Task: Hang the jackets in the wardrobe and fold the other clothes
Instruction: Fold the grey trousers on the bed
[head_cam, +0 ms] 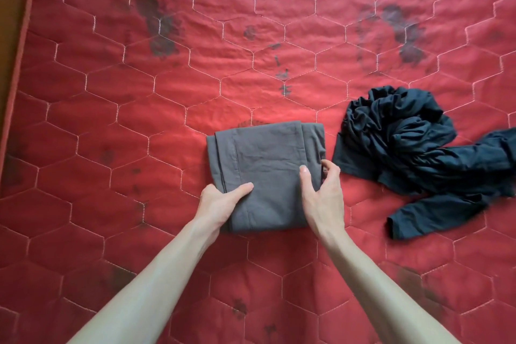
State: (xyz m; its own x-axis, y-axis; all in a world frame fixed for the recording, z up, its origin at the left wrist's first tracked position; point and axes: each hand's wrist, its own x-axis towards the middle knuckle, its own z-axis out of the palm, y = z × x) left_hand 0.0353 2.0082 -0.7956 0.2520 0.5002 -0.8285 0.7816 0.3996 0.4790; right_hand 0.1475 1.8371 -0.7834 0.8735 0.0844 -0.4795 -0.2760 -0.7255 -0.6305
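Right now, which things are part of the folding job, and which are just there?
Part of the job:
- grey folded garment, gripped at its near corners by the left hand and right hand
- dark crumpled garment, not yet folded, lying to the right

Just there:
- red quilted cover underneath
- dark stains on it

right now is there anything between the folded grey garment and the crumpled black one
Only bare red quilt, a narrow strip in the head view. The right hand grips the folded grey garment at its right edge, near the crumpled black garment but not touching it.
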